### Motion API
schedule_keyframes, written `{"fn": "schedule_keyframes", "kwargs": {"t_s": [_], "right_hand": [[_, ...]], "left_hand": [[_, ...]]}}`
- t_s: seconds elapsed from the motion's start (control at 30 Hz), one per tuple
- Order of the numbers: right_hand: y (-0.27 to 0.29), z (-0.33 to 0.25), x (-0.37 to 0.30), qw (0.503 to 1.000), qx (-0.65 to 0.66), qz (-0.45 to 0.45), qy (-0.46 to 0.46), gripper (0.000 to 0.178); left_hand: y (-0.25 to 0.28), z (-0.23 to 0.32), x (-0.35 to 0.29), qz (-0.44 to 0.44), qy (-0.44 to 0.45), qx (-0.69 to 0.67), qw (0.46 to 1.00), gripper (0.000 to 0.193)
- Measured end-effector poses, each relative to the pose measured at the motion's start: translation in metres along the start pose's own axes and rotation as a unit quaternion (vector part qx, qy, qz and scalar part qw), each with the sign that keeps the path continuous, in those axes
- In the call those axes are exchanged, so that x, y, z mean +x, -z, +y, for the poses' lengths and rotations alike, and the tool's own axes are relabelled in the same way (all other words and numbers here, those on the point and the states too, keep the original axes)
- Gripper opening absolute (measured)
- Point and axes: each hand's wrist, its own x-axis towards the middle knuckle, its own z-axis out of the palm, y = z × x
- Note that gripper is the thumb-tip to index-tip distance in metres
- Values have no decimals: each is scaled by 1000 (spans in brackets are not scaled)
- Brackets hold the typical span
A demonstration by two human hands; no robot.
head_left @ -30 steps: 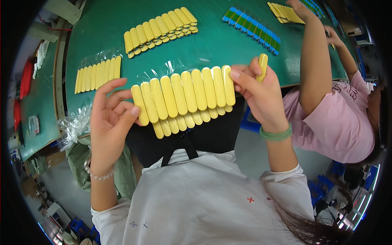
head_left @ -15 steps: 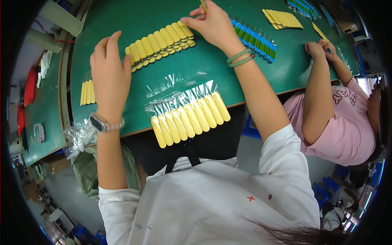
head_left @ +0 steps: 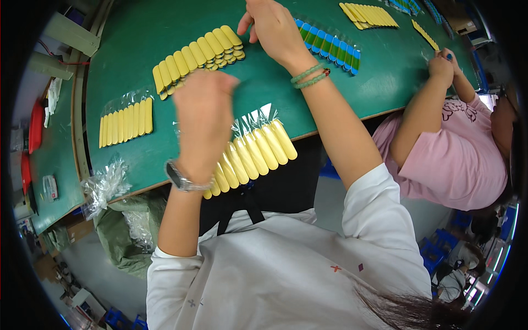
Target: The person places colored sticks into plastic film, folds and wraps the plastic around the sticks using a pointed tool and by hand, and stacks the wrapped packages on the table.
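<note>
Wearing a cross-printed shirt, the person reaches past yellow strips.

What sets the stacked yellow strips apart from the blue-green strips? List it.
The stacked yellow strips show plain yellow tops; the blue-green strips show two colours.
The stacked yellow strips' right end lies farther from the person than their left; the blue-green strips' right end lies nearer.
Both form slanting rows on the green table.
</note>
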Motion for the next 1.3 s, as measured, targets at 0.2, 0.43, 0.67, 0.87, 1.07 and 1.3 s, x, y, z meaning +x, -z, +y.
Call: {"fn": "schedule_keyframes", "kwargs": {"t_s": [0.2, 0.43, 0.67, 0.87, 1.07, 1.3], "right_hand": [[-7, 12, 7, 995, 0, -100, 28, 42], [16, -30, -45, 951, 43, -306, -34, 15], [69, -35, -93, 930, -131, -341, -48, 10], [31, -47, -85, 893, -174, -411, 56, 10], [-58, -57, -78, 847, -162, -477, 171, 12], [-63, -54, -77, 858, -62, -495, 124, 15]], "left_hand": [[151, -44, -5, 471, 140, 82, 867, 13], [175, -104, -123, -23, 94, 211, 973, 3], [164, -89, -133, -83, 293, 25, 952, 28], [144, -51, -123, -10, 131, 97, 987, 41], [108, 3, -105, -173, 27, -68, 982, 49], [108, 6, -97, -180, 79, -136, 971, 39]]}}
